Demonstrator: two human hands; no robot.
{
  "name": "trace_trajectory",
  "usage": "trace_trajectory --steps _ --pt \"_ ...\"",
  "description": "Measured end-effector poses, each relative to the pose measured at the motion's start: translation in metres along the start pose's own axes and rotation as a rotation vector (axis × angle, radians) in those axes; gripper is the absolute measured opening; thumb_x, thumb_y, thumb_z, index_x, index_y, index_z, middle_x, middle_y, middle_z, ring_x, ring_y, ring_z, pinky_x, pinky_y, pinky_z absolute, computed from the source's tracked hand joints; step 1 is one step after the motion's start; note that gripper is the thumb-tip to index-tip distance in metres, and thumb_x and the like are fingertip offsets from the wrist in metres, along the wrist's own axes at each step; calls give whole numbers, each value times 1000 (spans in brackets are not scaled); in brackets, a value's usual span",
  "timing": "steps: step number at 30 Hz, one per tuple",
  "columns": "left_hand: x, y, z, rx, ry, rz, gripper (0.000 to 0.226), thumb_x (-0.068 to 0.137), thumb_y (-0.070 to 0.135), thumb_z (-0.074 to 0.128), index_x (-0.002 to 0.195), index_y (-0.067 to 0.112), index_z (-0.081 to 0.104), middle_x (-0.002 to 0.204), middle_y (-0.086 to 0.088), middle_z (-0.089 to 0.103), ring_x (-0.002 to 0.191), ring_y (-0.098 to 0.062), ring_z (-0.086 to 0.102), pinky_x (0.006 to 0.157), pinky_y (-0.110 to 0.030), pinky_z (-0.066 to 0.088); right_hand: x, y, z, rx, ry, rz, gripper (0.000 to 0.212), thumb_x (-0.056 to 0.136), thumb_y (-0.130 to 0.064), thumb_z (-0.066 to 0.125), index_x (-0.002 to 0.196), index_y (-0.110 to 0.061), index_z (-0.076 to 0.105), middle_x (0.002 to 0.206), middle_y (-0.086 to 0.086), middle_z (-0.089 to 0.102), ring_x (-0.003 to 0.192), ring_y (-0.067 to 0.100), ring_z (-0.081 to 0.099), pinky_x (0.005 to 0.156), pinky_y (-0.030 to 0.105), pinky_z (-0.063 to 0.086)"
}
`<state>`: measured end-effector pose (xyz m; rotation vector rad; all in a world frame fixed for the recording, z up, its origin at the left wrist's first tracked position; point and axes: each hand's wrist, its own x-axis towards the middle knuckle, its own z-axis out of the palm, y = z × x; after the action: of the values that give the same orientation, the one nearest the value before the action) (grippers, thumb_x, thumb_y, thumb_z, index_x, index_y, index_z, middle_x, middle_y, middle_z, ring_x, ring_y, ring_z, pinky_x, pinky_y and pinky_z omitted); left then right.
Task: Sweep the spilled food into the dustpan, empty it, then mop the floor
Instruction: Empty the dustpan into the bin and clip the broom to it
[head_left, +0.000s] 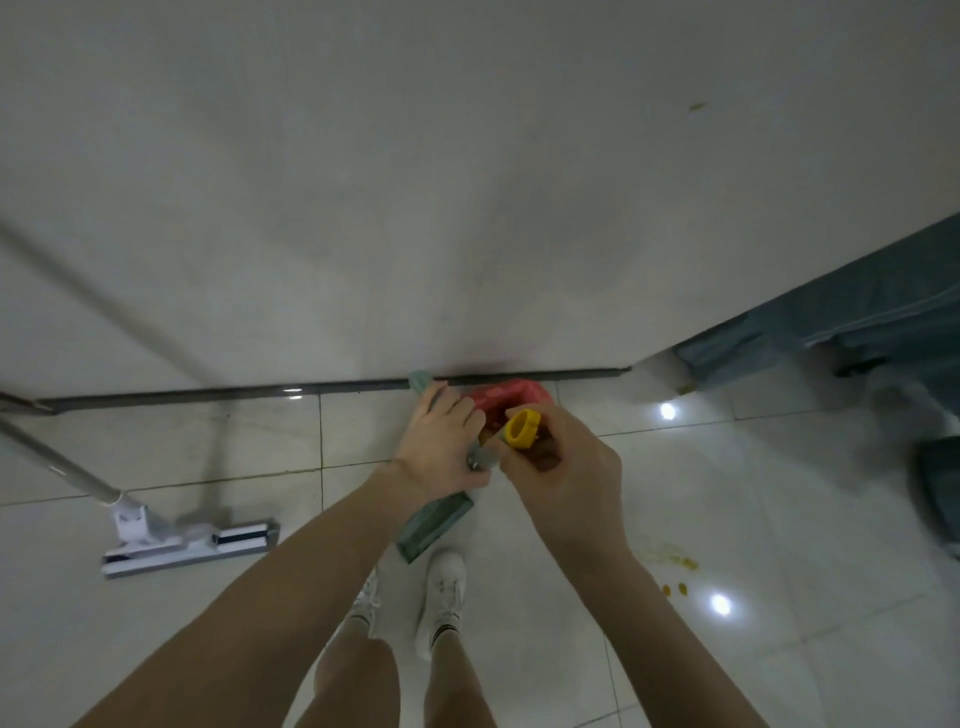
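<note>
My left hand (441, 441) grips the long handle of a green dustpan (435, 524), whose pan rests on the tiled floor just in front of my white shoes. My right hand (563, 467) is curled round the top of a broom handle with a yellow end cap (522, 428). The red broom head (511, 400) shows below it, by the foot of the wall. Both hands are close together, nearly touching. Yellow bits of spilled food (675, 564) lie on the floor to my right.
A white flat mop (192, 540) leans against the wall (467, 208) at the left, its head on the floor. Grey-blue fabric (831, 322) and a dark object (940, 483) are at the right. More yellow specks (685, 387) lie near the wall's corner.
</note>
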<state>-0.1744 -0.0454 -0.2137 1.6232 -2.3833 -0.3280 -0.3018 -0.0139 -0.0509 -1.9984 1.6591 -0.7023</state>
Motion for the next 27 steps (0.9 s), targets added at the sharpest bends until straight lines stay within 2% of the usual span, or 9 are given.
trace_trajectory --steps 5,10,13,15,17,20,24,27 --pt "-1 -1 -1 -6 -58 14 54 70 62 54 103 20 61 100 1 60 104 -26 51 108 -42 15 4 -5 3 13 -8 21 19 77 -13 80 91 -17 68 80 -10 65 72 4 61 67 5 44" --pt "-2 -16 -5 -10 -65 101 59 68 67 58 99 16 59 99 -2 57 101 -27 51 108 -43 18 11 -10 3 0 -29 -14 19 75 -10 80 88 -18 68 76 -10 65 69 5 61 64 9 47" --pt "-10 -24 -6 -78 -22 168 63 65 62 65 107 16 57 113 -6 55 116 -29 47 111 -46 25 8 -9 -1 4 -72 -32 18 77 -23 78 91 -20 67 78 -11 66 72 7 62 66 16 51" --pt "-22 -28 -14 -152 42 149 60 70 56 66 113 16 57 123 -10 54 124 -32 44 109 -48 33 5 -9 -5 -20 -114 -33 30 78 -40 70 103 -24 66 89 -13 67 78 5 63 68 18 52" --pt "-41 -31 -25 -199 175 50 49 74 42 71 111 14 59 120 -10 57 120 -30 50 103 -45 41 2 -9 -11 -72 -123 -61 46 78 -50 62 116 -25 63 101 -12 67 86 5 63 71 20 53" --pt "-88 -35 -31 -304 325 -172 34 74 21 71 106 12 63 105 -7 61 99 -25 55 86 -38 46 3 -14 -23 -147 -106 -193 45 82 -47 59 117 -19 64 107 -6 66 96 11 61 81 21 50" --pt "-169 -40 -20 -382 200 -483 19 82 25 56 100 21 59 89 1 59 80 -18 56 66 -32 51 9 -30 -33 -210 -90 -414 37 87 -39 56 112 -14 66 106 -2 66 100 17 59 89 32 49" --pt "-224 -30 -28 -436 52 -699 15 87 19 62 100 25 60 90 5 62 79 -10 57 71 -24 51 8 -48 -23 -239 -138 -587 37 90 -41 53 114 -16 66 109 -3 65 101 15 55 92 21 37"
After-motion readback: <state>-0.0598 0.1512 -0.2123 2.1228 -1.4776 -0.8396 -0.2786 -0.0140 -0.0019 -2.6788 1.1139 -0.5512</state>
